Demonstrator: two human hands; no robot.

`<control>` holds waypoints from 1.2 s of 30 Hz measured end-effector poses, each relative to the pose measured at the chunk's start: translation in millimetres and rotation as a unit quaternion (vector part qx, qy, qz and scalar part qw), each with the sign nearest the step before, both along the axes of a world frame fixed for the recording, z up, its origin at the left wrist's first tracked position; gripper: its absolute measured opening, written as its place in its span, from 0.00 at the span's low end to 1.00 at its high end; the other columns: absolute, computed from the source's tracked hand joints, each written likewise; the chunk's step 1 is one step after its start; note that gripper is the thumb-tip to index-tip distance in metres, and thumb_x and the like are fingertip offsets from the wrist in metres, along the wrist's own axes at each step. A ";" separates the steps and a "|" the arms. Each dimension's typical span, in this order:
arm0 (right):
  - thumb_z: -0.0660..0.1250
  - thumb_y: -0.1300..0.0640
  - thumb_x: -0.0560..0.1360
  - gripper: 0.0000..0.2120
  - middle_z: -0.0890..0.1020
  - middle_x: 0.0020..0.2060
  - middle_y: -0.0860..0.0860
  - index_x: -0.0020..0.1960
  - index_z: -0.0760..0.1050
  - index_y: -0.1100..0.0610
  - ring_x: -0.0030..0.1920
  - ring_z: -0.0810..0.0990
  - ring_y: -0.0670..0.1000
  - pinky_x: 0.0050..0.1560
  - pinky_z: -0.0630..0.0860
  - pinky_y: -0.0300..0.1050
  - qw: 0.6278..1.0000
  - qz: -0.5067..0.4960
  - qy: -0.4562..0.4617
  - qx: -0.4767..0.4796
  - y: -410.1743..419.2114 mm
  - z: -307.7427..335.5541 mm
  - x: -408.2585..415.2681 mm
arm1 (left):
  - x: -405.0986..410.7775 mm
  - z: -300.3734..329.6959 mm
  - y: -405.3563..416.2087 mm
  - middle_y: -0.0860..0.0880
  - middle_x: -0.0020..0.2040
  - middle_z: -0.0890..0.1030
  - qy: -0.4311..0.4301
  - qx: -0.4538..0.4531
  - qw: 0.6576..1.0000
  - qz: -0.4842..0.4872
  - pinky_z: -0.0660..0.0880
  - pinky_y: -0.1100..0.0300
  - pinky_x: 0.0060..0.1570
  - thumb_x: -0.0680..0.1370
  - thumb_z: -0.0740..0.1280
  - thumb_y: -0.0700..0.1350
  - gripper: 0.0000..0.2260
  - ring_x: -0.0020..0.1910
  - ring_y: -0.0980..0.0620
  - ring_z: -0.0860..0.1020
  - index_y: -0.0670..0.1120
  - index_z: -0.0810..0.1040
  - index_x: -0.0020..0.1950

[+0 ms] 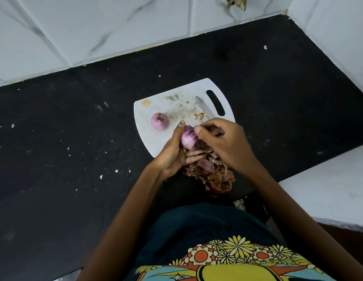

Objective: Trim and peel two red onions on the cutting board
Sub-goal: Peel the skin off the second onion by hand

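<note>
Purple onion point(187, 138) gripped in left hand point(173, 153), right hand point(223, 138) pinching its skin, board's point(156, 142) near edge.

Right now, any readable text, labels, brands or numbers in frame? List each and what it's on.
No text reads clearly anywhere.
Shirt: faint dark lettering above the flower print, too blurred to read.
Cutting board, knife, black counter and wall tiles: no markings visible.
Onion held in the left hand, second onion on the board: no stickers visible.
</note>
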State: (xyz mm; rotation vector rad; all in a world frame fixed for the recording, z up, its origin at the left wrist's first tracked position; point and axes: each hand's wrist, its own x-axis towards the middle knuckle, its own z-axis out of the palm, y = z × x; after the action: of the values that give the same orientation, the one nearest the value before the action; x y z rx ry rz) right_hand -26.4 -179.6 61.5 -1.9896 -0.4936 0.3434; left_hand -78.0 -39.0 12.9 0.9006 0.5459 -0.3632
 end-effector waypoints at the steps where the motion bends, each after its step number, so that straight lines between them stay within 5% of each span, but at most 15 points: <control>1: 0.73 0.53 0.72 0.10 0.83 0.41 0.48 0.49 0.80 0.58 0.41 0.81 0.44 0.43 0.78 0.37 0.999 0.012 -0.026 -0.017 1.8 -0.4 -3.5 | 0.4 -0.4 0.1 0.40 0.54 0.83 -0.001 0.006 1.000 0.001 0.81 0.60 0.42 0.79 0.53 0.63 0.28 0.45 0.49 0.84 0.42 0.75 0.64; 7: 0.73 0.60 0.72 0.03 0.83 0.38 0.46 0.45 0.82 0.57 0.39 0.82 0.41 0.42 0.78 0.33 0.998 -0.054 -0.014 0.000 0.3 -6.0 -0.5 | -2.6 0.4 3.4 0.42 0.47 0.85 -0.004 -0.018 1.000 0.001 0.81 0.61 0.39 0.80 0.51 0.62 0.27 0.42 0.49 0.85 0.43 0.77 0.57; 12: 0.69 0.65 0.73 0.05 0.82 0.42 0.48 0.48 0.81 0.58 0.41 0.79 0.39 0.43 0.72 0.25 0.989 -0.084 -0.055 -0.106 -12.4 -24.1 12.4 | -4.1 3.2 4.6 0.41 0.51 0.84 -0.020 -0.079 0.997 0.013 0.81 0.60 0.38 0.72 0.59 0.62 0.29 0.44 0.47 0.84 0.41 0.76 0.60; 16: 0.62 0.70 0.75 0.13 0.79 0.51 0.55 0.51 0.82 0.60 0.52 0.78 0.51 0.56 0.74 0.42 0.976 -0.040 -0.083 -0.195 -16.1 -28.9 12.8 | -4.0 -3.0 5.7 0.43 0.49 0.84 -0.023 -0.086 0.995 0.034 0.81 0.62 0.36 0.71 0.61 0.60 0.24 0.44 0.48 0.84 0.43 0.77 0.56; 21: 0.70 0.59 0.74 0.09 0.79 0.49 0.51 0.53 0.80 0.59 0.43 0.78 0.40 0.44 0.74 0.28 0.998 -0.001 -0.042 -0.050 -4.3 -1.2 0.3 | -3.3 -8.6 5.8 0.47 0.42 0.84 -0.027 -0.041 0.999 0.021 0.80 0.65 0.34 0.79 0.56 0.58 0.19 0.39 0.55 0.82 0.43 0.77 0.53; 29: 0.77 0.57 0.65 0.16 0.82 0.42 0.45 0.50 0.79 0.57 0.41 0.81 0.42 0.42 0.79 0.35 0.998 0.041 0.015 -0.050 7.5 6.7 -0.2 | -2.4 -6.2 4.8 0.49 0.39 0.80 -0.027 0.005 1.000 -0.008 0.76 0.65 0.33 0.80 0.55 0.55 0.17 0.33 0.57 0.77 0.44 0.73 0.56; 36: 0.74 0.63 0.67 0.07 0.85 0.39 0.49 0.46 0.82 0.57 0.41 0.83 0.46 0.45 0.81 0.42 0.997 0.036 0.072 -0.021 2.5 2.3 9.4 | -4.2 -8.8 5.3 0.44 0.48 0.82 -0.041 0.000 0.999 -0.020 0.79 0.56 0.43 0.74 0.60 0.59 0.31 0.41 0.51 0.82 0.37 0.69 0.68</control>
State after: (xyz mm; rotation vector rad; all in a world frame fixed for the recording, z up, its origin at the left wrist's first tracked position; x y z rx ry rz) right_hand -17.0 -177.1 63.7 -1.9738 -0.4704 0.5408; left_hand -82.2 -33.8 4.1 0.9237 0.4522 -0.3613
